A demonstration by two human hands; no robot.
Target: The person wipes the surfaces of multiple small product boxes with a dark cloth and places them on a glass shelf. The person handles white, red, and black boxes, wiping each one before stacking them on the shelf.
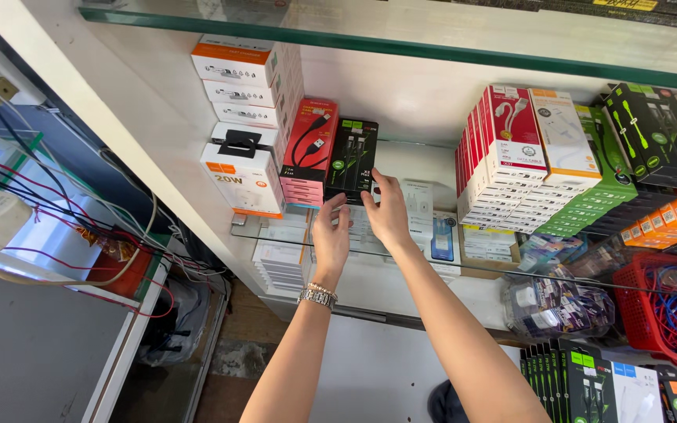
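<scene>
The white shelving unit [119, 141] fills the view, with a glass shelf [276, 232] running across its middle. To the right, long rows of white, green and black cable boxes [558, 164] already stand packed edge to edge, and a red basket [652, 313] of loose cables sits below them. On the left part of the glass shelf the row is shorter: stacked white charger boxes [248, 117], then a stack of red cable boxes [307, 157], then a black cable box [352, 160] standing upright at the row's right end.

Both hands hold that black box. The right hand [389, 215] has its fingers curled around the box's lower right edge; the left hand [331, 235], with a metal watch [317, 296] at the wrist, presses its fingers against the lower front. The box looks nearly seated beside the red stack, so I judge this placement almost done. Bare glass remains between it and the right-hand rows.
</scene>
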